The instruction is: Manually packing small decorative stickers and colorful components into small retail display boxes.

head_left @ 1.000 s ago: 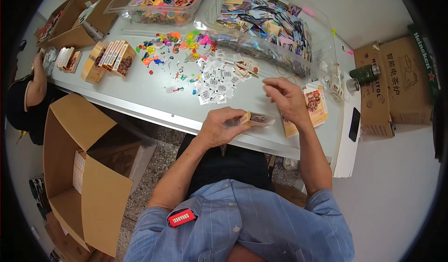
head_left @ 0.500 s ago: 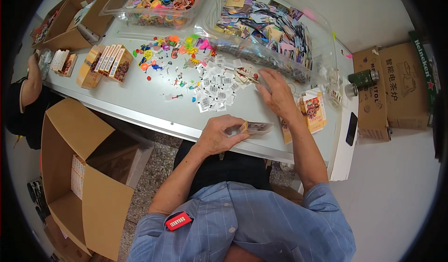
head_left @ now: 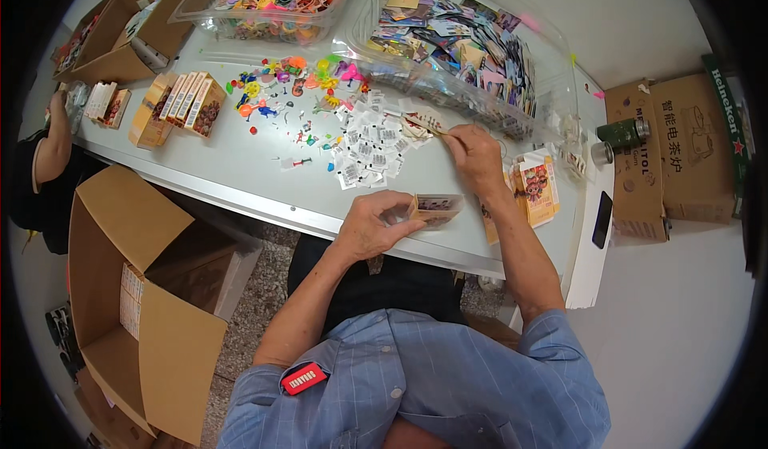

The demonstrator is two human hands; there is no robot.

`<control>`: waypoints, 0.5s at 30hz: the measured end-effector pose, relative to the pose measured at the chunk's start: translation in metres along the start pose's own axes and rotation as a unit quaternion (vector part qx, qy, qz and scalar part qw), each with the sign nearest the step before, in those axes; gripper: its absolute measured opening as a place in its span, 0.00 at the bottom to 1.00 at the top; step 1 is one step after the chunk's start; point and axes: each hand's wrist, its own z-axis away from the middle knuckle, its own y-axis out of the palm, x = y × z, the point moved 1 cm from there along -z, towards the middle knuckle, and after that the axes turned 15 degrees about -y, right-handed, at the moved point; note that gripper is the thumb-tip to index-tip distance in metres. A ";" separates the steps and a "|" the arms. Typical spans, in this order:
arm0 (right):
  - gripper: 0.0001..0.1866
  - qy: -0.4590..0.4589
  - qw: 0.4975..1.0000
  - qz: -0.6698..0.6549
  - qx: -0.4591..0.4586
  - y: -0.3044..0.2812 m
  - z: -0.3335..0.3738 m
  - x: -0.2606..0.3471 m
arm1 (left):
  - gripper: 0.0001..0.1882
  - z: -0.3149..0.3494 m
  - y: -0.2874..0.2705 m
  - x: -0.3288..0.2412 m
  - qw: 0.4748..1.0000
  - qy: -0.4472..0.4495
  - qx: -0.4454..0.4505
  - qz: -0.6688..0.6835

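Observation:
My left hand grips a small yellowish carton near the table's front edge. Its open end faces right, and dark printed pieces show inside. Beyond it, my right hand pinches the edge of a thin card at the right of a heap of small white printed packets. My fingers partly hide that card. Flattened orange-yellow cartons with a picture lie beside my right forearm. Tiny colourful plastic toys are scattered left of and behind the packets.
At the back stand a clear bin of shiny cards and a clear bin of colourful trinkets. Filled cartons stand at left, near another person's arm. An open cardboard box sits below the table; a phone lies at right.
My right hand has drawn slightly back and its fingers have closed on the thin card. The carton in my left hand has tilted, so its open end shows more.

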 end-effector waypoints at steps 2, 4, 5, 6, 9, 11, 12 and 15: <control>0.05 0.155 0.981 -0.115 -0.004 -0.008 0.001 0.004 | 0.17 0.001 0.000 -0.001 1.000 -0.005 -0.019 -0.002; 0.05 0.153 0.975 -0.149 -0.054 -0.019 0.002 0.008 | 0.19 0.000 0.001 0.000 0.999 -0.008 -0.029 -0.010; 0.05 0.150 0.966 -0.182 -0.104 -0.026 0.003 0.011 | 0.20 -0.001 0.002 0.001 0.999 -0.010 -0.040 -0.018; 0.05 0.151 0.966 -0.181 -0.104 -0.036 0.004 0.015 | 0.20 -0.002 0.004 0.002 0.999 -0.009 -0.038 -0.017; 0.05 0.260 0.889 -0.351 -0.137 -0.066 0.017 0.036 | 0.21 -0.004 0.007 0.004 0.999 -0.001 -0.050 -0.005; 0.09 0.171 0.926 -0.328 -0.076 -0.085 0.023 0.054 | 0.21 -0.004 0.005 0.004 0.998 0.008 -0.061 -0.005; 0.09 0.174 0.926 -0.325 -0.077 -0.094 0.022 0.061 | 0.21 -0.003 0.006 0.001 0.998 0.008 -0.057 -0.004; 0.14 -0.008 0.978 -0.208 0.032 -0.098 0.018 0.078 | 0.20 0.000 0.005 -0.004 0.998 0.008 -0.057 -0.020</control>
